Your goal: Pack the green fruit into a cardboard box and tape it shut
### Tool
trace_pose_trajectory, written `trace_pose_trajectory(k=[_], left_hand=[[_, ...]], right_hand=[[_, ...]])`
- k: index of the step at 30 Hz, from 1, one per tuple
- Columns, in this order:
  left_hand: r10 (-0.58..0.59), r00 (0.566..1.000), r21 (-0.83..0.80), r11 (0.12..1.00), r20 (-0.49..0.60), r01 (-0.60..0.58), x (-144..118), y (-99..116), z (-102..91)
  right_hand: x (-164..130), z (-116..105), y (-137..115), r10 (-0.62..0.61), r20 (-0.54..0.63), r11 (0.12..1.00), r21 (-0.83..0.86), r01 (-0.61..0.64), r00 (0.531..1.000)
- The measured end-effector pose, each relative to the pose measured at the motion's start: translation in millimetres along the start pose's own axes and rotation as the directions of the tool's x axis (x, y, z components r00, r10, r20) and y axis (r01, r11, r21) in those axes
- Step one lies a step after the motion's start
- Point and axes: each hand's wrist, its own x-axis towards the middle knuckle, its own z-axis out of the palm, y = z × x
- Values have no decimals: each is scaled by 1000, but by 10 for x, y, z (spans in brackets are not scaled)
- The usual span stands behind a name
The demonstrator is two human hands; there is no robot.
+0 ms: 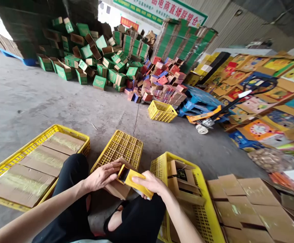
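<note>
A yellow tape dispenser is gripped in my right hand, its dark front end against the top of a small cardboard box. My left hand lies on the box's left side with its fingers stretched out together, the tips near the dispenser's front. The box sits between my knees, at the near end of an upturned yellow crate. My hands and the dispenser cover part of its top.
Taped boxes fill a yellow crate on the left. On the right, another yellow crate holds open boxes, beside flat cardboard. Farther off are a small yellow crate, a pallet jack, blue pallets and heaped green boxes.
</note>
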Motion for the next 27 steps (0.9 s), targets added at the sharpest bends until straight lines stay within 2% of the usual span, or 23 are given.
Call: trace_pose_trajectory(k=[2, 4, 9, 18, 23, 27], left_hand=[[117, 992, 132, 984, 46, -122, -23, 17, -46], [186, 978, 223, 953, 94, -203, -43, -19, -56], [251, 953, 314, 903, 169, -294, -85, -166, 40], [301, 951, 403, 863, 72, -303, -15, -406, 186], [287, 956, 441, 851, 67, -286, -54, -432, 209], [298, 953, 446, 846, 57, -292, -68, -442, 235]], right_hand=[[44, 14, -10, 2, -9, 1000, 16, -2, 1000], [54, 19, 3, -13, -8, 1000, 21, 13, 1000], [6, 29, 84, -33, 8, 999, 23, 33, 999], [-70, 160, 165, -34, -29, 996, 79, 37, 999], [-117, 181, 141, -72, -5, 995, 62, 72, 997], [-149, 162, 147, -42, 1, 996, 73, 41, 999]])
